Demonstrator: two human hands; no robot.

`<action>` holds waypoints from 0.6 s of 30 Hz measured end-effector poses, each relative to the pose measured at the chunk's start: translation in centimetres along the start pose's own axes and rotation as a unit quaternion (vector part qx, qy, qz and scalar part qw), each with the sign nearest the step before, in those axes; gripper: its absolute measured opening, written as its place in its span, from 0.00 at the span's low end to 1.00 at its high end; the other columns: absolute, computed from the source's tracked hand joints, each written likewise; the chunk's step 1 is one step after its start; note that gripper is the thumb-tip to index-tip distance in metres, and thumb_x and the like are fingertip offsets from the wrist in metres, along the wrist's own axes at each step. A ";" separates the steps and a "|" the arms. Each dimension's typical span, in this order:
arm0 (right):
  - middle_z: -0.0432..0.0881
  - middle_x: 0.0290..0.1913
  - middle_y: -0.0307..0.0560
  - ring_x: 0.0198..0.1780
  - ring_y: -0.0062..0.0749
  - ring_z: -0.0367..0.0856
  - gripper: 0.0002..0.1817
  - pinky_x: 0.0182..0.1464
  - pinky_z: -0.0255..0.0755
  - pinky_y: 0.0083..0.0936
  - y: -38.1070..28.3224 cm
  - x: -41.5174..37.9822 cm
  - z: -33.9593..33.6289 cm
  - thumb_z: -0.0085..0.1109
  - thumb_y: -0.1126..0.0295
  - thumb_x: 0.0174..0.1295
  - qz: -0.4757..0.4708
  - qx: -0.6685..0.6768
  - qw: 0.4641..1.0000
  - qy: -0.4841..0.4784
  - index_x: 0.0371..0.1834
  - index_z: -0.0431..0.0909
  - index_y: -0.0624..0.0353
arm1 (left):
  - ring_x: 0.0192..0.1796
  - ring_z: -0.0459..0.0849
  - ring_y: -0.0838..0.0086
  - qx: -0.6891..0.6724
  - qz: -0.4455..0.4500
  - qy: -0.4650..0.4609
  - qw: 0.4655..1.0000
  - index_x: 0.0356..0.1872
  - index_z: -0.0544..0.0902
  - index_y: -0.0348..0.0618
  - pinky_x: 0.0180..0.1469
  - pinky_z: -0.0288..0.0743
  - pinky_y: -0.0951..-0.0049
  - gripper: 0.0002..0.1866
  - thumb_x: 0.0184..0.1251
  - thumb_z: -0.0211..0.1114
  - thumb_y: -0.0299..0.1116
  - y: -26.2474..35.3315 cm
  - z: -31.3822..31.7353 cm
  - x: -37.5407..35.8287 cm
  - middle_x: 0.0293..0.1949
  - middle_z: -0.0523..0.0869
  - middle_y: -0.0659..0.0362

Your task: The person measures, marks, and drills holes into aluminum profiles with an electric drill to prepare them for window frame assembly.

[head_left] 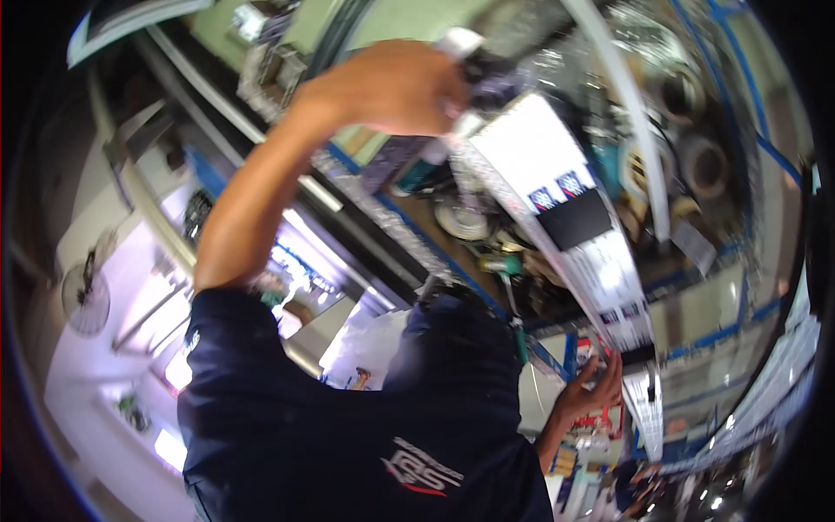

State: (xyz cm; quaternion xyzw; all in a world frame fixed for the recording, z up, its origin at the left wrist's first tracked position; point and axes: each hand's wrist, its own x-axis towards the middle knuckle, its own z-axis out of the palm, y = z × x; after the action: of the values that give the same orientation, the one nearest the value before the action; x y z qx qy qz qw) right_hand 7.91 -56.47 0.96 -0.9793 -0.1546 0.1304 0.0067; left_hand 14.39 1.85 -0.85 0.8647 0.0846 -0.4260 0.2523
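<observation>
A long white strip (600, 261), printed with dark blocks and small blue logos, runs from upper middle to lower right. My left hand (391, 87) is closed by its upper end, next to a blurred dark object (491, 78) with a white part. What the fingers grip there is hidden. Farther down, my right hand (593, 390) holds the strip's edge, with fingertips against its side. A green-handled tool (502, 264) lies in the cluttered area beside the strip.
Tape rolls (703, 161) and loose clear plastic crowd a compartment with blue-taped edges. A pale bar (631, 113) crosses above it. Dark metal rails (348, 217) run diagonally at the left. A fan (87, 296) stands farther off. Another person (633, 485) is at lower right.
</observation>
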 end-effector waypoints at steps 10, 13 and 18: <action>0.81 0.66 0.57 0.67 0.53 0.78 0.24 0.71 0.68 0.49 -1.5 -8.5 0.4 0.75 0.76 0.67 0.084 0.158 0.968 0.175 0.67 0.84 0.62 | 0.33 0.75 0.82 -0.228 -0.024 0.105 0.968 0.80 0.79 0.45 0.39 0.68 0.74 0.42 0.64 0.84 0.36 -5.7 -4.8 -9.9 0.30 0.80 0.67; 0.83 0.63 0.54 0.65 0.49 0.79 0.24 0.72 0.64 0.49 -1.5 -11.7 1.7 0.73 0.73 0.70 0.091 0.181 0.970 0.133 0.69 0.84 0.59 | 0.32 0.75 0.80 -0.206 0.060 0.193 0.957 0.83 0.75 0.44 0.38 0.68 0.72 0.47 0.65 0.85 0.46 -1.3 -4.2 -9.0 0.29 0.77 0.67; 0.83 0.64 0.56 0.67 0.55 0.80 0.24 0.73 0.68 0.48 -1.5 -15.9 3.6 0.70 0.69 0.75 0.154 0.282 0.946 0.038 0.73 0.81 0.58 | 0.43 0.88 0.70 -0.179 0.131 0.250 0.943 0.86 0.71 0.52 0.49 0.81 0.66 0.54 0.60 0.87 0.57 9.8 -0.9 -1.7 0.38 0.90 0.55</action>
State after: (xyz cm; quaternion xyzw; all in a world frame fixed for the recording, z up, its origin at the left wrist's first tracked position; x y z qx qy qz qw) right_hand -8.08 -60.03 1.57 -0.9535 0.0421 0.1307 0.2684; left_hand 17.45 -6.01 4.51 0.8872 0.1057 -0.1374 0.4275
